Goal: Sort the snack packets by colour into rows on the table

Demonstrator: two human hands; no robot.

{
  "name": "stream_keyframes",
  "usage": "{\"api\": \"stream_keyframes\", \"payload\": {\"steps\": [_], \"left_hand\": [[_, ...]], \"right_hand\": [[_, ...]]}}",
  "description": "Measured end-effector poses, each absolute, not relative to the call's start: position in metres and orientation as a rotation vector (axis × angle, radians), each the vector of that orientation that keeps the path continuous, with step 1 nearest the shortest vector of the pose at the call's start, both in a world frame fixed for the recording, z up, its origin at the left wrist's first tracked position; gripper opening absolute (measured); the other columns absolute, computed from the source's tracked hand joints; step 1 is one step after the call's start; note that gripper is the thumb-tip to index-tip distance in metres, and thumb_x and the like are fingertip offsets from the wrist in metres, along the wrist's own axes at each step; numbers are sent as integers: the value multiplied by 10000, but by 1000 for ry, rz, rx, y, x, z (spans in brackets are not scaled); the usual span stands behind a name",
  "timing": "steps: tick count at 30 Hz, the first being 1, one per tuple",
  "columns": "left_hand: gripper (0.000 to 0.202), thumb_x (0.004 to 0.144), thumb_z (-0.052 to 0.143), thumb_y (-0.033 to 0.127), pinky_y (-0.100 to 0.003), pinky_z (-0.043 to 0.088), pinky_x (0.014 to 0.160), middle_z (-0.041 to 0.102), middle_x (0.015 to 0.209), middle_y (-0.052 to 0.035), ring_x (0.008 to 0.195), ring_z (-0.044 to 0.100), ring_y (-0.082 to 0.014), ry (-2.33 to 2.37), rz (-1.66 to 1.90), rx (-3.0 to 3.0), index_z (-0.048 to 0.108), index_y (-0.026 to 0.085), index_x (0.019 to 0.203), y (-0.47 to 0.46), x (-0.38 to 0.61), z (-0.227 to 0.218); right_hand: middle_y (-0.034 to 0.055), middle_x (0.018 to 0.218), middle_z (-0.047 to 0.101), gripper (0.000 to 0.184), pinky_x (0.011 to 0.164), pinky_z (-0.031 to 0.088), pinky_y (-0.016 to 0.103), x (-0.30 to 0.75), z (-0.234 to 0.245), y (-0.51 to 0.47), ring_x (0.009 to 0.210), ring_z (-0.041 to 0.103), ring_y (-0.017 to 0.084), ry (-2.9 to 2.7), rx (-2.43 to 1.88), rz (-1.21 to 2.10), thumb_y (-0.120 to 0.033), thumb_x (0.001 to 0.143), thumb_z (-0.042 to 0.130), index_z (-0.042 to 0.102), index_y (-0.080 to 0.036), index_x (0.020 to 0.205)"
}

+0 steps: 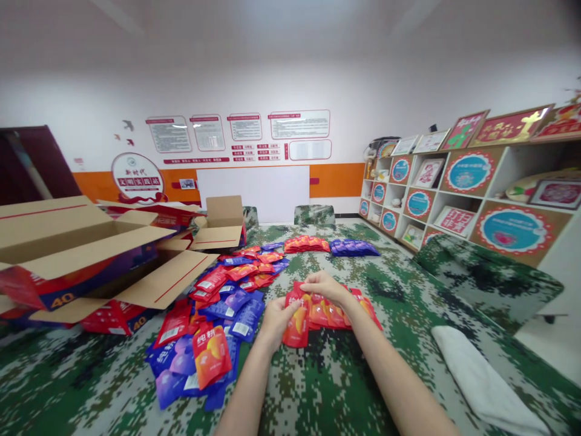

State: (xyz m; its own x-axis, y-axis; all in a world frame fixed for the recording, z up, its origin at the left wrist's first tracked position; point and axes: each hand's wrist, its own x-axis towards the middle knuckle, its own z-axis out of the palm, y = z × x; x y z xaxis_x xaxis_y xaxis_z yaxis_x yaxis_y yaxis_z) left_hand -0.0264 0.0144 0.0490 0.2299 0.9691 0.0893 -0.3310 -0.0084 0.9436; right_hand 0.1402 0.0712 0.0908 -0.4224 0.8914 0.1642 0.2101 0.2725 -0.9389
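A red pouch [297, 324] with orange fruit printed on it is held upright between both hands. My left hand [276, 320] grips its left side, thumb on the front. At its top edge my right hand [324, 286] pinches a corner, fingers closed. Just behind and to the right, an overlapping row of red pouches [333, 316] lies on the camouflage tablecloth [318, 381], partly covered by my right hand and forearm. To the left spreads a loose pile of mixed pouches, with a red pouch [212, 355] on top and a purple pouch [247, 318] further back.
Open cardboard boxes [181, 281] crowd the left side. Farther back are a red pouch row [306, 244] and a purple pouch row [354, 247]. A folded white cloth [485, 381] lies at right. Camouflage-covered chairs [490, 275] and a shelf unit [467, 181] stand beyond.
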Motion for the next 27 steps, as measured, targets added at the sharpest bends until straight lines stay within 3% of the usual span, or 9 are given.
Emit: {"api": "stream_keyframes", "payload": {"steps": [9, 16, 18, 23, 27], "left_hand": [[505, 590, 737, 441, -325, 508, 681, 687, 775, -101, 698, 647, -219, 800, 1070, 1101, 643, 61, 909, 13, -25, 47], [549, 563, 761, 390, -281, 513, 654, 676, 918, -94, 772, 641, -213, 813, 1023, 1137, 603, 110, 1008, 12, -15, 45], [595, 585, 750, 379, -303, 516, 682, 664, 956, -100, 809, 635, -222, 810, 1040, 1142, 567, 118, 1088, 14, -15, 45], [820, 658, 692, 371, -365, 451, 872, 597, 1084, -118, 997, 578, -231, 816, 1235, 1164, 300, 155, 1345, 26, -30, 40], [796, 603, 710, 267, -366, 395, 949, 487, 1213, -127, 1135, 476, -245, 1038, 1148, 1587, 361, 171, 1312, 30, -45, 27]], "right_hand": [[-43, 446, 443, 290, 442, 265, 192, 142, 79, 89, 442, 347, 68, -1614, -1191, 828, -396, 664, 576, 556, -138, 531], [-46, 431, 427, 288, 426, 242, 194, 146, 74, 95, 423, 341, 67, -1596, -1261, 648, -385, 689, 528, 561, -142, 539], [-45, 420, 425, 296, 424, 242, 197, 151, 75, 96, 414, 342, 69, -1579, -1269, 649, -394, 685, 527, 554, -143, 531], [-14, 473, 508, 314, 445, 281, 206, 177, 74, 102, 445, 399, 84, -1400, -1253, 702, -427, 660, 544, 576, -133, 557], [-1, 471, 536, 323, 421, 267, 214, 192, 66, 104, 414, 399, 89, -1285, -1302, 863, -448, 613, 589, 600, -126, 600]]}}
